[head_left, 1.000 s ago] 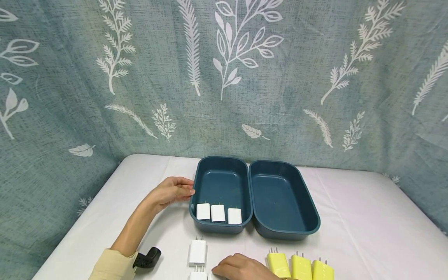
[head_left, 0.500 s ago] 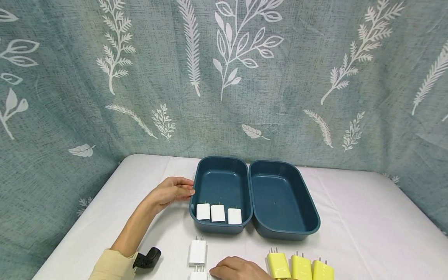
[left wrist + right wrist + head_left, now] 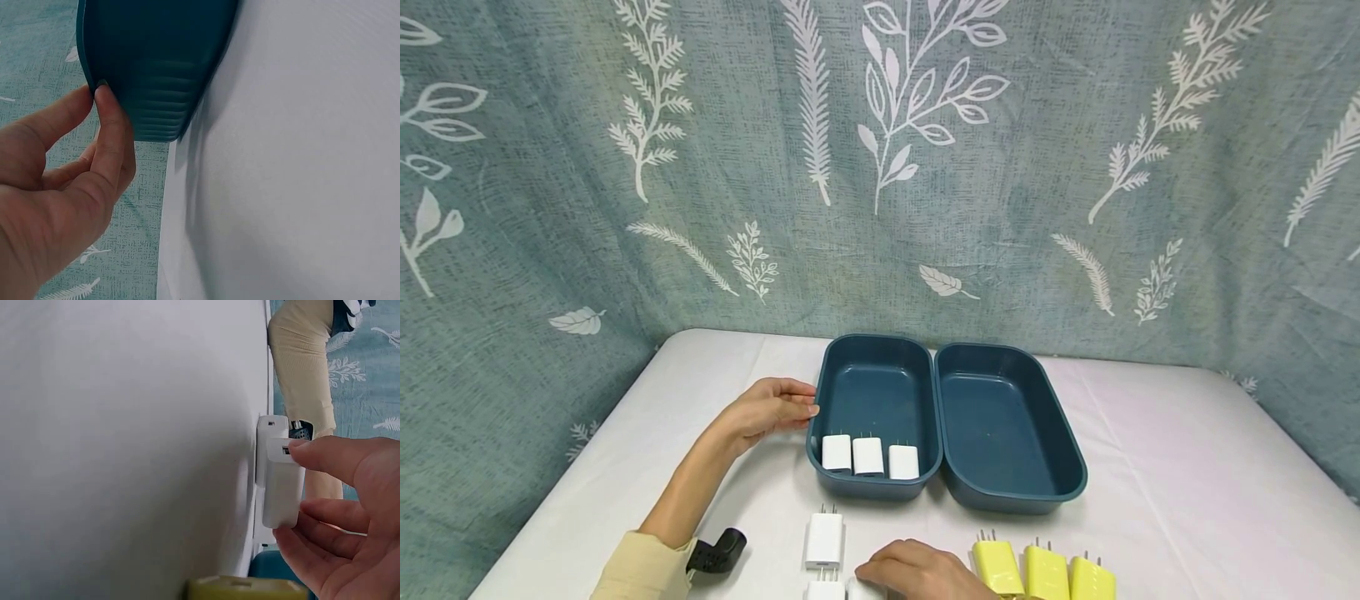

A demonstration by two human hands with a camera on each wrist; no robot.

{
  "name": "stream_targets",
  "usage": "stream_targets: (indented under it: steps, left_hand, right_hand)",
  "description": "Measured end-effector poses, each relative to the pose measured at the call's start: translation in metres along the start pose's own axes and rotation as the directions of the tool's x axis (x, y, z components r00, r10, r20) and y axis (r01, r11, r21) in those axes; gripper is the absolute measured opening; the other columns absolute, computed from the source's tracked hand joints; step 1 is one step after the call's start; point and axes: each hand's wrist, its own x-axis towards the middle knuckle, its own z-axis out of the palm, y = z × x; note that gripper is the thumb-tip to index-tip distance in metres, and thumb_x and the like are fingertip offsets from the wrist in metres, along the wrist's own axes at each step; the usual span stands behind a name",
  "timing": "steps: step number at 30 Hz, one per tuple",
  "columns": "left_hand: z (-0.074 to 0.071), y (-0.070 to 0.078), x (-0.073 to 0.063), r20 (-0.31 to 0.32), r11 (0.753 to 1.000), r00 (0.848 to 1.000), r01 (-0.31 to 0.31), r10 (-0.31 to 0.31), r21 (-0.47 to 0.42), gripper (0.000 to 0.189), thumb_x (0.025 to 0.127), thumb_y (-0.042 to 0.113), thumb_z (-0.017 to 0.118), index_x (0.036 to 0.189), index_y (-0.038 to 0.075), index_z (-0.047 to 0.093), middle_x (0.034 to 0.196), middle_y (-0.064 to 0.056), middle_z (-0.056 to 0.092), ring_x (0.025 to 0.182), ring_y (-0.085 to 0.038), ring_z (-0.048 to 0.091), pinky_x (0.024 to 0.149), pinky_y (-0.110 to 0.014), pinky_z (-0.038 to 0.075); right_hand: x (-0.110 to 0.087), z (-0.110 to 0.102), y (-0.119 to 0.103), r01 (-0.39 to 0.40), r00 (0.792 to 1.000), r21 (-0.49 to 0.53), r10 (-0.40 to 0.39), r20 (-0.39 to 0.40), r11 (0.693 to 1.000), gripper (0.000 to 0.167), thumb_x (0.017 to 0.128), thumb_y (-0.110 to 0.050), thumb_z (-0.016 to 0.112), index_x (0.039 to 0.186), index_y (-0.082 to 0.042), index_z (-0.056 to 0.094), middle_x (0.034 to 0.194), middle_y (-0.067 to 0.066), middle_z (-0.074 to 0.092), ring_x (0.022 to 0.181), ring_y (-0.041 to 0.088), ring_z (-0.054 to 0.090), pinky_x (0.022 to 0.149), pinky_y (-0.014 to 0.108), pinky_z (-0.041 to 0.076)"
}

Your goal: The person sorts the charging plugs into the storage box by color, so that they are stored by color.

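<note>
My left hand [image 3: 771, 408] pinches the left rim of a dark blue bin [image 3: 880, 400], thumb and fingertips on either side of the edge in the left wrist view. Three white charger plugs [image 3: 867, 457] stand in a row at that bin's near end. My right hand [image 3: 350, 506] holds another white charger plug [image 3: 282, 487], thumb at its port end and fingers at the opposite end. Behind it lies a further white charger plug [image 3: 263, 450]. In the head view the right hand is partly cut off by the bottom edge, near two white charger plugs [image 3: 824, 542] lying one before the other.
A second dark blue bin [image 3: 1007, 425] with nothing in it stands against the first one's right side. Three yellow charger plugs [image 3: 1045, 573] lie at the front right. White cloth [image 3: 1187, 467] covers the table, and a patterned curtain [image 3: 880, 250] hangs behind.
My right hand shifts slightly left, then slightly back right and up, and more of a white charger plug shows beside its fingers. The left hand and both bins stay in place.
</note>
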Motion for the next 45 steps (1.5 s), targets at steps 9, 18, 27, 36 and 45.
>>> stream_targets:
  steps: [9,18,27,36,45]
  left_hand:
    - [-0.001,0.000,0.000,0.003,1.000,1.000,-0.007,0.007,0.014,0.040,0.092,-0.004,0.061,0.127,-0.018,0.048,0.104,-0.014,0.066,0.093,-0.018,0.066,0.083,-0.030,0.056]
    - [0.000,0.000,-0.002,0.012,1.000,1.000,-0.015,0.015,0.001,0.040,0.092,-0.005,0.062,0.126,-0.018,0.048,0.101,-0.012,0.066,0.089,-0.015,0.066,0.083,-0.030,0.056]
    - [0.000,0.000,-0.002,0.026,1.000,0.999,-0.028,0.028,0.008,0.040,0.092,-0.005,0.062,0.126,-0.019,0.048,0.096,-0.009,0.067,0.085,-0.014,0.066,0.086,-0.034,0.056]
    - [0.000,0.002,-0.002,0.023,1.000,0.999,-0.024,0.024,0.014,0.041,0.092,-0.004,0.062,0.127,-0.020,0.047,0.101,-0.013,0.067,0.087,-0.015,0.066,0.088,-0.036,0.056]
    - [0.000,0.001,-0.002,0.023,1.000,0.999,-0.023,0.023,0.015,0.042,0.093,-0.004,0.062,0.128,-0.019,0.047,0.103,-0.013,0.066,0.089,-0.016,0.067,0.086,-0.033,0.056]
  right_hand:
    - [-0.001,-0.022,0.003,-0.018,0.996,0.093,0.026,-0.086,0.995,0.045,0.093,-0.032,0.072,0.133,-0.015,0.060,0.125,-0.004,0.060,0.111,0.010,0.058,0.087,0.026,0.053]
    - [0.011,-0.053,-0.020,-0.058,0.972,0.156,0.091,-0.215,0.986,0.043,0.090,-0.022,0.076,0.130,-0.015,0.062,0.121,-0.003,0.063,0.103,0.011,0.061,0.079,0.031,0.057]
    - [0.022,-0.069,-0.012,-0.050,0.938,0.158,0.100,-0.332,0.986,0.046,0.084,-0.018,0.082,0.127,-0.012,0.065,0.120,0.002,0.065,0.099,0.015,0.063,0.082,0.028,0.056]
    - [0.042,-0.083,0.018,-0.133,0.914,0.259,0.220,-0.341,0.957,0.043,0.082,-0.016,0.083,0.122,-0.008,0.068,0.119,0.001,0.066,0.105,0.017,0.065,0.090,0.030,0.054]
    - [0.067,-0.087,0.048,-0.231,0.886,0.308,0.330,-0.325,0.923,0.045,0.082,-0.011,0.082,0.123,-0.004,0.067,0.119,0.005,0.066,0.108,0.021,0.065,0.092,0.030,0.053]
